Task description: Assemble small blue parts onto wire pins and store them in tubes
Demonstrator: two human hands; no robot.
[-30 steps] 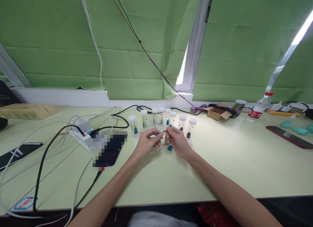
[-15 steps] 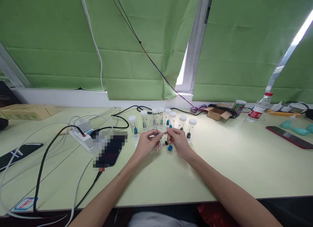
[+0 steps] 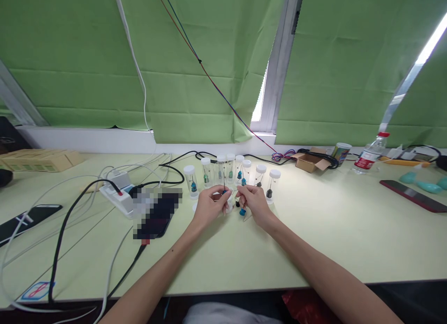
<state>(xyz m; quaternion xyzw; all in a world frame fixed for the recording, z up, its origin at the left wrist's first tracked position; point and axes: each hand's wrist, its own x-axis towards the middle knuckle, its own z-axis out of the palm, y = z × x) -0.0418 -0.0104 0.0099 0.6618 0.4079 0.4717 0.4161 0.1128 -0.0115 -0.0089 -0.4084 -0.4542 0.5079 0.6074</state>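
Blue-based and thin-stemmed, the small piece (image 3: pixel 224 192) stands mid-frame in the head view, pinched by the left hand (image 3: pixel 209 206); the right hand (image 3: pixel 257 204) has drawn slightly away, whether pinching anything I cannot tell, so the left alone seems to steady it. Capped tubes (image 3: pixel 191 178) stand behind on the pale table (image 3: pixel 331 240); green blinds (image 3: pixel 226 35) fill the top of the frame

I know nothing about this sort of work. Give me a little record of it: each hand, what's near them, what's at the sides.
Left hand: pinches blue piece with thin rod upright
Right hand: fingers bent, close to left hand; any held thing unclear
Behind hands: upright vials, white caps
Below right hand: loose blue part on table
Left side: power strip
Right side: bottle, box
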